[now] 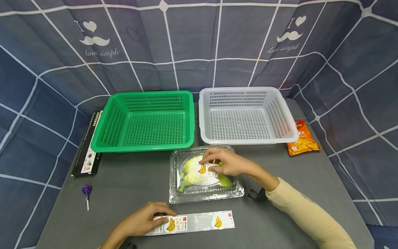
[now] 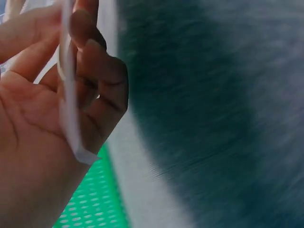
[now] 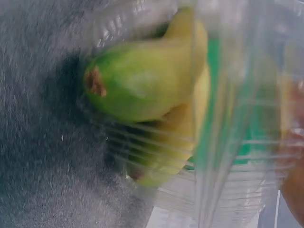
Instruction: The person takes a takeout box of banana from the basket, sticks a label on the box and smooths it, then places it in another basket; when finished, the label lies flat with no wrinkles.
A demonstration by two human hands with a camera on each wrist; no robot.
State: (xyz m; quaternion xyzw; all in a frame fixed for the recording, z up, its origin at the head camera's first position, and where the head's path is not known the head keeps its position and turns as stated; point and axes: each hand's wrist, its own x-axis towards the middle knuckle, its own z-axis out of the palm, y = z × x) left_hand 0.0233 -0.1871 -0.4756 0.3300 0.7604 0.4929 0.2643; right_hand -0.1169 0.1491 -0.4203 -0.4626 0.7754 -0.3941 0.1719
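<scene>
A clear plastic clamshell box [image 1: 177, 199] stands on the grey table, with green-yellow bananas [image 3: 142, 80] inside. My right hand [image 1: 228, 162] is over its lid, thumb and index finger at the upper edge of a banana sticker [image 1: 202, 169] that lies on or just above the lid. In the right wrist view only a blurred part of that hand shows at the right edge. Nearer the front, my left hand [image 1: 144, 218] holds the left end of a strip of banana stickers [image 1: 199, 222] between thumb and fingers. The left wrist view shows the strip edge-on.
Behind the box stand a green basket [image 1: 189, 117] and a white basket [image 1: 202, 121]. A black box [image 1: 88, 145] lies by the green basket, a purple lollipop [image 1: 86, 190] at the left. An orange snack bag [image 1: 303, 138] lies at the right. Tiled-pattern curtains [image 1: 192, 38] enclose the table.
</scene>
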